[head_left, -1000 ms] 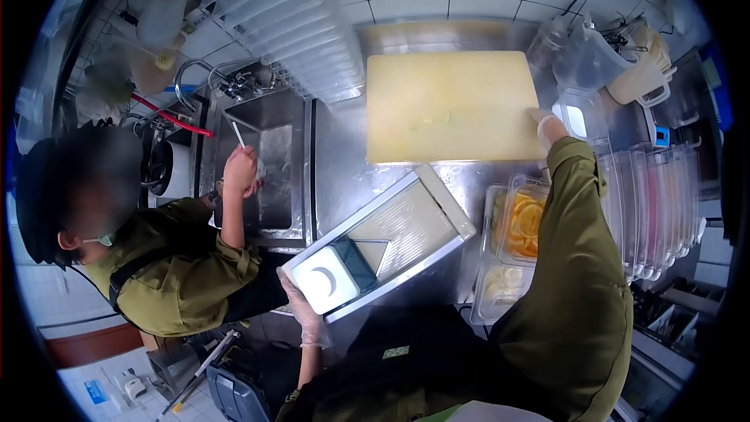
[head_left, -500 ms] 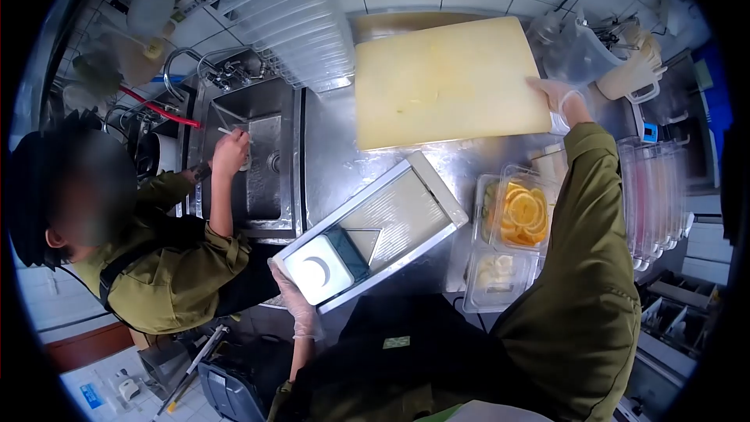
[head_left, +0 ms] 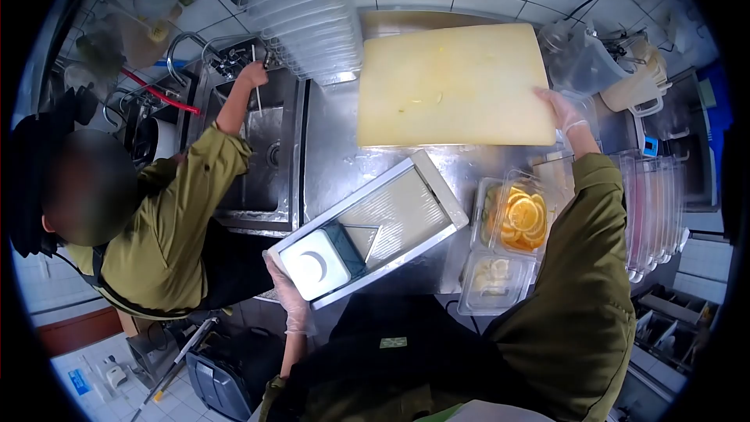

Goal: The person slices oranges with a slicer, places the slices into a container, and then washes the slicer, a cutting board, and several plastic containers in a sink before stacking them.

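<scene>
A mandoline slicer [head_left: 410, 199] lies slantwise over the steel counter, with a white-topped food holder [head_left: 316, 262] on its lower left end. My left hand [head_left: 289, 297], in a clear glove, grips that end of the frame. Further back is a large yellowish cutting board [head_left: 453, 86] with a few small scraps on it. My right hand [head_left: 561, 112], also gloved, holds the board's right edge, its thumb on top and the other fingers hidden. Clear tubs beside my right sleeve contain orange slices [head_left: 523, 219] and pale slices [head_left: 492, 273].
A co-worker on the left reaches a hand [head_left: 253, 75] over the steel sink [head_left: 262, 160], holding a thin pale stick-like thing. Stacked clear containers [head_left: 289, 8] stand behind the sink. Clear pitchers [head_left: 582, 62] are at the back right, and upright clear containers [head_left: 652, 211] at the right.
The board has turned slightly, its right end coming nearer to me as my right hand moved down. The slicer stays nearly still. The co-worker's hand has moved up toward the taps.
</scene>
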`<state>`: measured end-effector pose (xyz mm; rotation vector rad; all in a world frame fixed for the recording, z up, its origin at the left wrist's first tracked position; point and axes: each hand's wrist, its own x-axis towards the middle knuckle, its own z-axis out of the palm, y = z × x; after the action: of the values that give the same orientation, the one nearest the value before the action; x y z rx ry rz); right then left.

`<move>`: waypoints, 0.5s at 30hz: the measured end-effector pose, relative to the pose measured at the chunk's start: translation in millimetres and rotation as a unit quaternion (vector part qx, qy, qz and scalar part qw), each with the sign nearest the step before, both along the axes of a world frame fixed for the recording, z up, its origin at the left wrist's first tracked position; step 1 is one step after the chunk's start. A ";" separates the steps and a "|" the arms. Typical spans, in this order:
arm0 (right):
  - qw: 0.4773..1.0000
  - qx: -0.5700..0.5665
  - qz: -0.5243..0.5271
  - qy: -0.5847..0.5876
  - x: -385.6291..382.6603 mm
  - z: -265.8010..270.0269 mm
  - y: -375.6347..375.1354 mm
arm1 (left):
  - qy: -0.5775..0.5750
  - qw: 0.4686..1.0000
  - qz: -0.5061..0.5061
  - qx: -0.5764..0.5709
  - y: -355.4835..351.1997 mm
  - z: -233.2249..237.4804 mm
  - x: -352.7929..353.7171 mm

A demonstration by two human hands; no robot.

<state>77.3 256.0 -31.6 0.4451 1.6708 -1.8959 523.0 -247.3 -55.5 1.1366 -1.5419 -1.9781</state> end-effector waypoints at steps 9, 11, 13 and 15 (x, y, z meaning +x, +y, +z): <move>0.995 -0.004 -0.086 0.042 38.0 79.5 -41.7 | -0.112 0.988 -0.066 -0.078 -10.8 -15.4 14.0; 0.993 -0.044 -0.099 0.041 49.2 86.6 -43.8 | -0.157 0.978 -0.085 -0.106 -16.6 -18.3 14.6; 0.988 -0.107 -0.111 0.024 61.8 97.9 -49.1 | -0.133 0.984 -0.074 -0.094 -20.7 -28.6 18.7; 0.984 -0.104 -0.138 0.036 77.5 111.2 -51.7 | -0.118 0.988 -0.068 -0.076 -22.6 -32.4 21.0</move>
<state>154.8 204.3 79.5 0.5523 1.4951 -2.2856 543.9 -269.9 -87.8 1.2692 -1.9031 -1.8220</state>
